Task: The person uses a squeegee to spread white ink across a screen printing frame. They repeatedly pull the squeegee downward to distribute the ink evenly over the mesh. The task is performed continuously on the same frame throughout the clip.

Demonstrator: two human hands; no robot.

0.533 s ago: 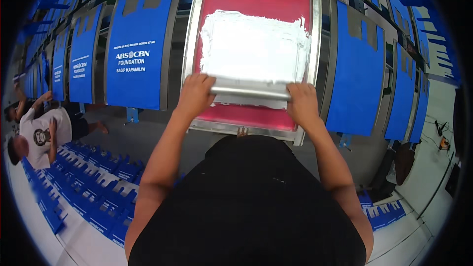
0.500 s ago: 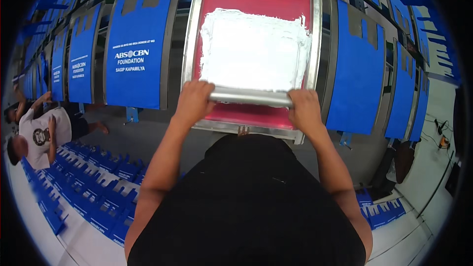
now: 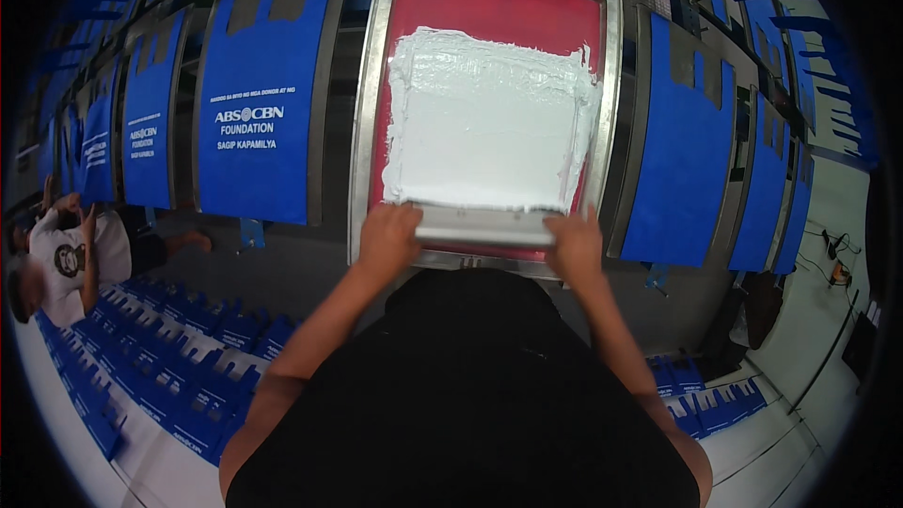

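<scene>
My left hand [image 3: 389, 243] and my right hand [image 3: 575, 246] are closed on the two ends of a silvery squeegee [image 3: 484, 226]. It lies level across the near part of a screen printing frame [image 3: 365, 132], which has a metal border and red mesh [image 3: 499, 2]. White ink [image 3: 489, 127] covers the middle of the mesh in a thick layer with ragged edges, reaching down to the squeegee's far edge. What lies under the frame is hidden.
Left of the frame, blue printed bag pieces [image 3: 259, 103] lie on grey boards; right of it are unprinted blue ones [image 3: 677, 141]. Another person in a white shirt [image 3: 80, 254] is at far left. Rows of blue bags [image 3: 179, 357] cover the floor behind. A cable [image 3: 828, 320] runs at right.
Both hands have drawn the squeegee toward my body, to the near end of the frame. The person at left has shifted their arms.
</scene>
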